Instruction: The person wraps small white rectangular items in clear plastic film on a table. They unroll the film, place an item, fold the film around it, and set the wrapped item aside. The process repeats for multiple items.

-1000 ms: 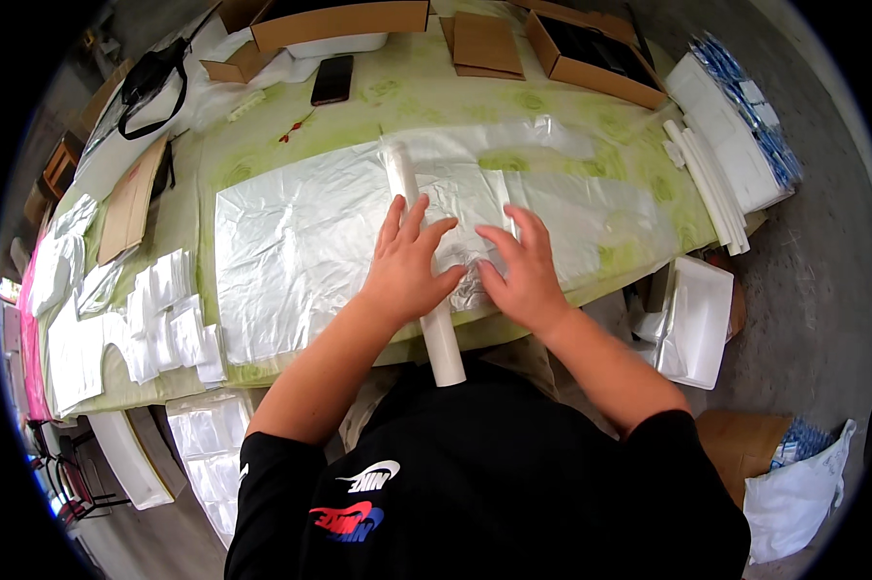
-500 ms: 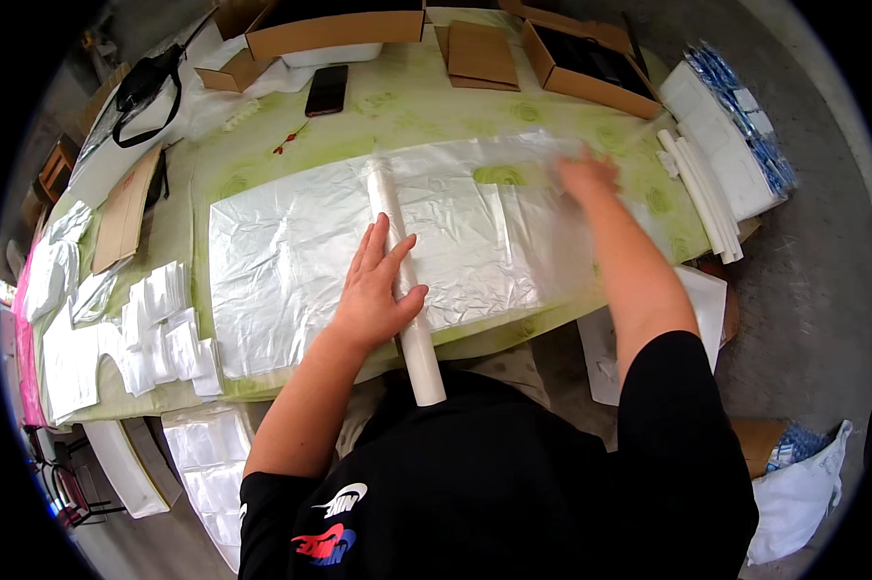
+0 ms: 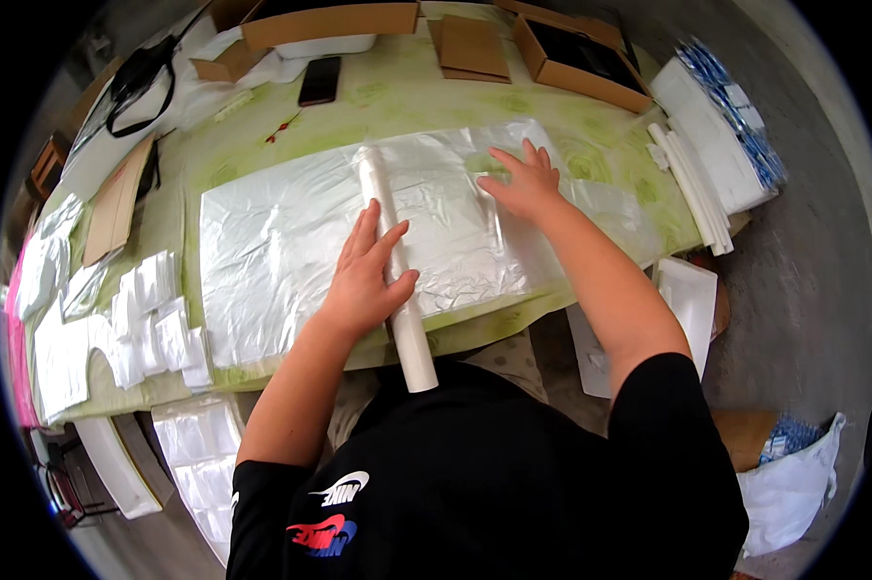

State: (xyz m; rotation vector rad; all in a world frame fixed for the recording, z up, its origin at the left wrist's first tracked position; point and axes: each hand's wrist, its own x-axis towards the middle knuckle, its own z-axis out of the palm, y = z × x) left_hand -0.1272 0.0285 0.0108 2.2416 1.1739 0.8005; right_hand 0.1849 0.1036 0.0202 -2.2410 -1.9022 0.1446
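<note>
A roll of clear plastic film lies lengthwise across the table, its near end reaching past the edge toward me. My left hand rests on the roll with fingers spread. Beneath and to both sides, a silvery, wrinkled plastic sheet is spread over the table. My right hand is over the sheet's far right part, fingers apart and nothing held; whether it touches the film I cannot tell.
White folded packets lie at the left. A black phone and an open cardboard box are at the back. White tubes and a white foam box line the right edge. A white bin stands below.
My right hand has come left and slightly nearer across the film from the far right. The left hand stays on the roll. The whole view has shifted slightly.
</note>
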